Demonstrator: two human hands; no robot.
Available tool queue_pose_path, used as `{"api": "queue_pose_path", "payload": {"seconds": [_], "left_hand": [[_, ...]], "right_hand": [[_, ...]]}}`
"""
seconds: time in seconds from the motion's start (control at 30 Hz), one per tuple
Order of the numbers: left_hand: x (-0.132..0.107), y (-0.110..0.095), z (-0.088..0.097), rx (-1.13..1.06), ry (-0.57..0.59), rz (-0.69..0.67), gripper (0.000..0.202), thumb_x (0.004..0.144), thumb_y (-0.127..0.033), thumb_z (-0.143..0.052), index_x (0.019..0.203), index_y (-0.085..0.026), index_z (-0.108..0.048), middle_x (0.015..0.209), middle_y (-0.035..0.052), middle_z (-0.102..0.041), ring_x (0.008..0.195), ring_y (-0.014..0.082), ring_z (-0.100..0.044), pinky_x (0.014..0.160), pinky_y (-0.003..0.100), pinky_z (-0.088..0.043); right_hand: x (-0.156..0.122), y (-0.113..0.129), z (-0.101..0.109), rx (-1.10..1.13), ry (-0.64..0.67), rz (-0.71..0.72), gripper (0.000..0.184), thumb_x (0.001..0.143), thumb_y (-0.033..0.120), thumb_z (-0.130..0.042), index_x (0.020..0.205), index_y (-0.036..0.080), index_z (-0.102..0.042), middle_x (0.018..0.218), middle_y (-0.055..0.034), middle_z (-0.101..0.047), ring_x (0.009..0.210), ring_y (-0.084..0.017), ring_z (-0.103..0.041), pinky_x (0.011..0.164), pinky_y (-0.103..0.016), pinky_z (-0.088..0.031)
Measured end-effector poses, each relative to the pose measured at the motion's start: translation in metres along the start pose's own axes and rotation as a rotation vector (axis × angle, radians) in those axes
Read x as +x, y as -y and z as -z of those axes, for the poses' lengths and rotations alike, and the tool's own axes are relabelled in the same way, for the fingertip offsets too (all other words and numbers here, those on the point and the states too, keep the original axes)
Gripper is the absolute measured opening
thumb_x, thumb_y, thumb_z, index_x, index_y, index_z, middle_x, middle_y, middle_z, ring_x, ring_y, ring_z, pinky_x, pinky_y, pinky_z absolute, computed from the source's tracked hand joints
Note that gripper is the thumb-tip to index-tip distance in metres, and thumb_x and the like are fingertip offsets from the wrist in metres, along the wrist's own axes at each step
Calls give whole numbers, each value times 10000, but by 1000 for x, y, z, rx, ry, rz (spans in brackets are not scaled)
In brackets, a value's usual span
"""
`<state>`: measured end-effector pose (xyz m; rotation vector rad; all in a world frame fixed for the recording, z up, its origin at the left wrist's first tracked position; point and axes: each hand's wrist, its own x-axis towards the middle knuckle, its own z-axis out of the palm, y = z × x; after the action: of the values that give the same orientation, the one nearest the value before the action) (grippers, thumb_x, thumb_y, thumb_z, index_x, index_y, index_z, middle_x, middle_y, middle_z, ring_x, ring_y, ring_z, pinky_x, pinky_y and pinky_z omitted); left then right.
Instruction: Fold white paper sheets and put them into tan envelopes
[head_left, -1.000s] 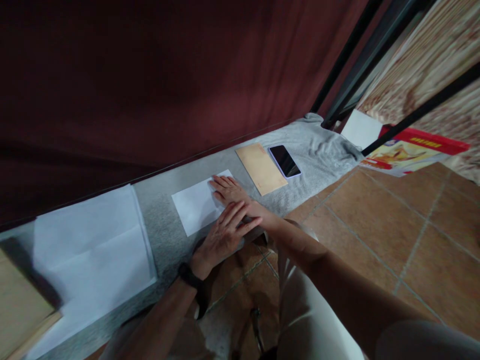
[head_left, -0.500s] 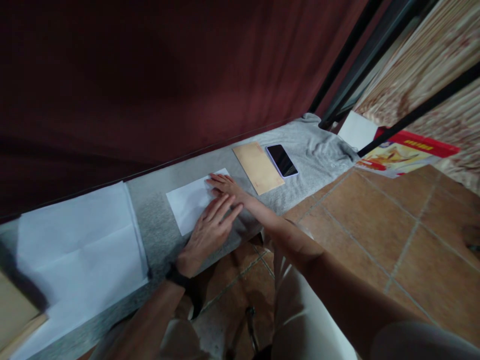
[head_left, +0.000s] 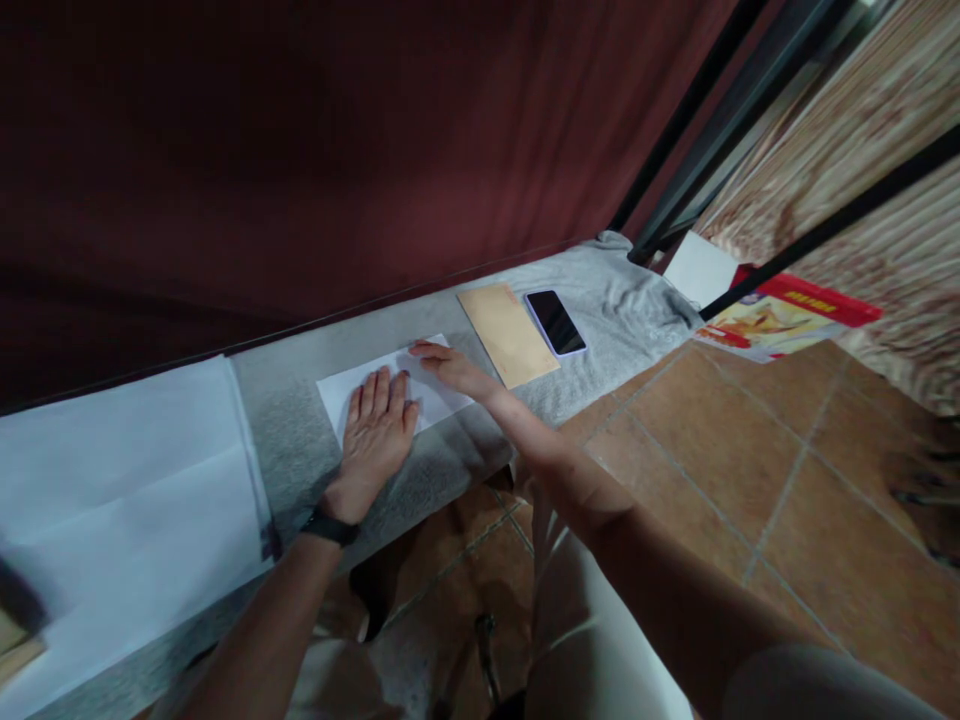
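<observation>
A folded white sheet of paper (head_left: pixel 429 405) lies flat on the grey cloth. My left hand (head_left: pixel 376 425), with a black band at the wrist, rests palm down on its left half, fingers spread. Toward the sheet's right end, my right hand (head_left: pixel 448 368) lies over its far edge with fingers stretched out; its thumb is hard to make out. Just right of the paper is a tan envelope (head_left: pixel 510 335). Beside the envelope, a phone (head_left: pixel 556 322) in a pale purple case lies with its dark screen up.
Large white sheets (head_left: pixel 135 500) cover the left part of the grey cloth-covered bench (head_left: pixel 289 430). A dark red curtain (head_left: pixel 337 180) hangs behind. Black metal bars (head_left: pixel 832 220) and a red and yellow printed box (head_left: pixel 780 318) are at the right, above the tiled floor (head_left: pixel 720 480).
My left hand has slid left and flattened onto the paper, away from my right hand. My right hand stays near the sheet's right end. The view has shifted slightly right.
</observation>
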<state>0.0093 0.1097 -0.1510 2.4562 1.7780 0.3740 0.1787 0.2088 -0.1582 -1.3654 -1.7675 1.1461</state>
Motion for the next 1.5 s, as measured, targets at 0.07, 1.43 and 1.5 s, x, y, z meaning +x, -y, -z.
{"api": "queue_pose_path", "payload": {"seconds": [0.07,1.43,1.5], "left_hand": [[1,0,3,20,13,5,635,1037,-389,-233,1579,-77,-346,1675,181,-285,1556,326,-250,1251,514,-220],[17,9,-7,-59,34,52,679,999,-343,-248,1576,11,-302,1661,228,-287,1575,320,-193,1277,538,-136],[16,10,-8,-53,24,52,666,986,-287,-255,1590,-6,-277,1656,218,-305,1577,302,-192,1275,543,-151]], "right_hand": [[2,0,5,212,-56,-63,305,936,152,-556,1160,178,-761,1362,-67,-688,1335,-196,-586,1199,-346,-370],[-32,28,-17,-311,1,210,391,1007,194,-479,1373,169,-614,1541,-84,-532,1449,-175,-455,1254,-363,-312],[-38,26,-25,-401,54,282,409,1020,225,-483,1414,178,-579,1575,-91,-492,1491,-187,-395,1278,-405,-255]]}}
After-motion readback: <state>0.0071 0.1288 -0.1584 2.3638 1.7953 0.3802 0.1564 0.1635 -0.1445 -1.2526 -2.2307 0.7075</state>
